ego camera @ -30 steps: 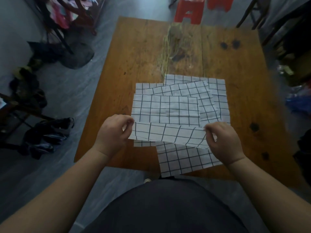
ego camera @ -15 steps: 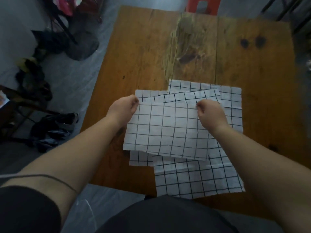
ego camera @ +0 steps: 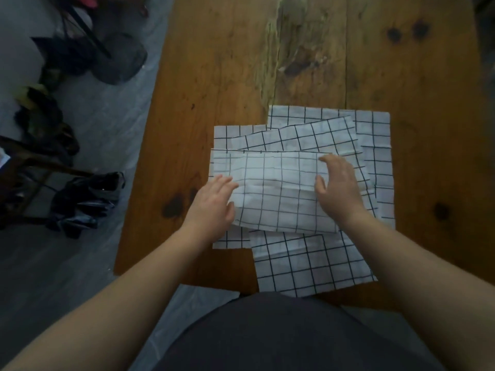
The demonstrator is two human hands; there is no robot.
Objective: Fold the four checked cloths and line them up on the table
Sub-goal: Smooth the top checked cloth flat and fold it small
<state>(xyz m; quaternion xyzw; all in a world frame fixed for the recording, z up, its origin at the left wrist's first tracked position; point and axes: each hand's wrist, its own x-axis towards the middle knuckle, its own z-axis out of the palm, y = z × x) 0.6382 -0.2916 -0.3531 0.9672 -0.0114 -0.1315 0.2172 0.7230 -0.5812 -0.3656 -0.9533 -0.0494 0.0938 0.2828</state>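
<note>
A pile of white cloths with black grid lines lies on the wooden table (ego camera: 214, 62). The top cloth (ego camera: 278, 194) is folded in half and lies flat on the pile. My left hand (ego camera: 214, 207) rests flat at its left edge, fingers spread. My right hand (ego camera: 337, 186) lies on its right end, fingers apart. A second cloth (ego camera: 297, 135) lies skewed behind it, a third (ego camera: 375, 135) spreads to the far right, and another (ego camera: 308, 269) hangs over the near table edge.
The table's far half has a pale worn streak (ego camera: 292, 49) and dark knots (ego camera: 407, 33). Dark bags and clutter (ego camera: 85, 199) sit on the grey floor to the left. My dark-clad body fills the bottom of the view.
I carried the cloth's near edge over to its far edge, folding it in half. My hands then let go of the corners and now lie open on the folded cloth.
</note>
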